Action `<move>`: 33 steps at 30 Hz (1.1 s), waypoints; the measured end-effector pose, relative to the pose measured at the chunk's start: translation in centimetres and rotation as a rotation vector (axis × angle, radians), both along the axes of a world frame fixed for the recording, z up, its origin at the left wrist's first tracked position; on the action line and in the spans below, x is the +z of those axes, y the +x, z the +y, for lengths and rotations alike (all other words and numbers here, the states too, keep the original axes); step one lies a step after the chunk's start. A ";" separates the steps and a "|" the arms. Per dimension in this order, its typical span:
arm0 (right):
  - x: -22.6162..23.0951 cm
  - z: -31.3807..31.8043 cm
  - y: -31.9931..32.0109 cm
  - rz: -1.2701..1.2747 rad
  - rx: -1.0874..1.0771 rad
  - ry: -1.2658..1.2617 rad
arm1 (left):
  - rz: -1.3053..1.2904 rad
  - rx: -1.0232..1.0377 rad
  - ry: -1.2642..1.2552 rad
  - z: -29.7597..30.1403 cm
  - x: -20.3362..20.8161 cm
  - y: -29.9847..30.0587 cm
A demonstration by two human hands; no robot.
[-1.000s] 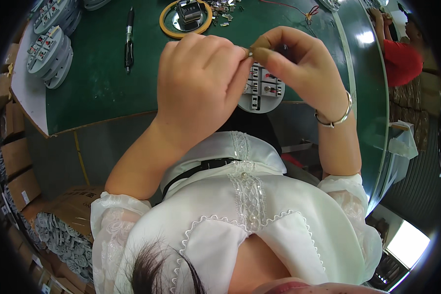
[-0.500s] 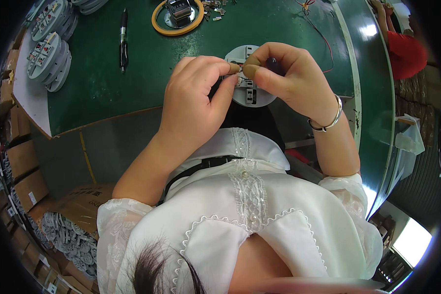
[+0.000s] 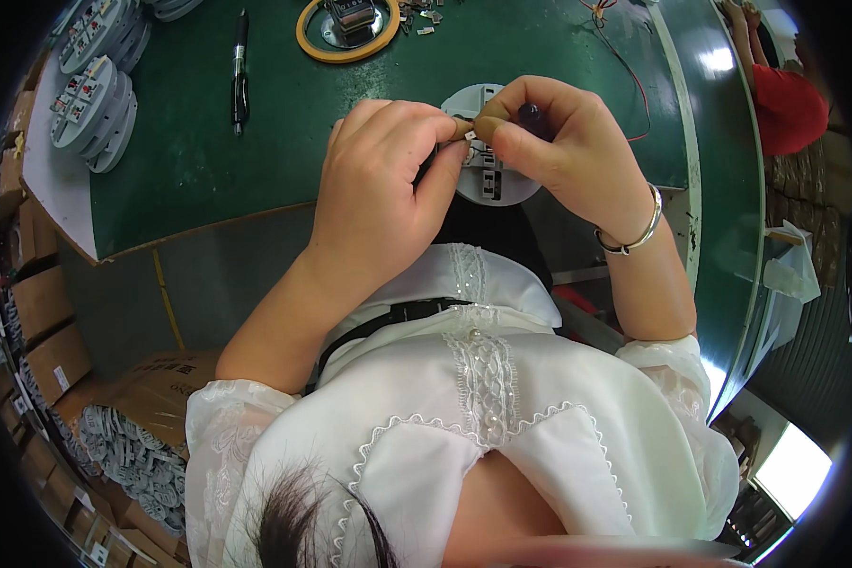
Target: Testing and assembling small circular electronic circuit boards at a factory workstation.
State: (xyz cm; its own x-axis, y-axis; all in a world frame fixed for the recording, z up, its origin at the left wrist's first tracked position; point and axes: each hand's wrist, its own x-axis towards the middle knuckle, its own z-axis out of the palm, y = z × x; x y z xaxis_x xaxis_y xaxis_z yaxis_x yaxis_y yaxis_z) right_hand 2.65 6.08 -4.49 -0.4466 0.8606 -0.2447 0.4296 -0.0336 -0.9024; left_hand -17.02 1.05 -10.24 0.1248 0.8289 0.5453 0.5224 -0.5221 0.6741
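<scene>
A round white plastic base [image 3: 506, 189] with dark slots lies at the table's near edge, partly hidden under my hands. Just over it, my left hand [image 3: 383, 180] is closed in a pinch, thumb and forefinger at a small pale metal piece [image 3: 471, 135]. My right hand [image 3: 573, 142] is also closed, its fingertips meeting the same piece. Tucked in the right palm is a tool with a dark rounded end [image 3: 532, 117]; the rest of it is hidden by the fingers. Brownish covers show on the pinching fingertips.
Stacked round white bases [image 3: 95, 109] stand at the far left. A black pen [image 3: 240, 80] lies beside them. Beyond my hands are a yellow ring [image 3: 346, 57] around a dark device, small metal pieces [image 3: 426, 17] and thin red wires [image 3: 625, 52]. Another person in red [image 3: 790, 109] is at far right.
My fingertips have shifted slightly, and the small metal piece between them shows more clearly. Both hands stay over the round base. The whole view has moved a little.
</scene>
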 end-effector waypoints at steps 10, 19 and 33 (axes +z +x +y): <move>-0.4 -0.3 -0.6 0.000 -0.004 0.009 | -0.002 0.031 0.017 -0.1 -0.9 -0.3; -0.3 -0.9 -0.4 0.002 -0.016 0.042 | 0.050 0.026 0.027 -0.5 -0.3 -0.4; -0.5 -1.7 -0.4 -0.092 -0.061 0.126 | 0.132 0.135 0.115 -1.3 -2.1 -0.6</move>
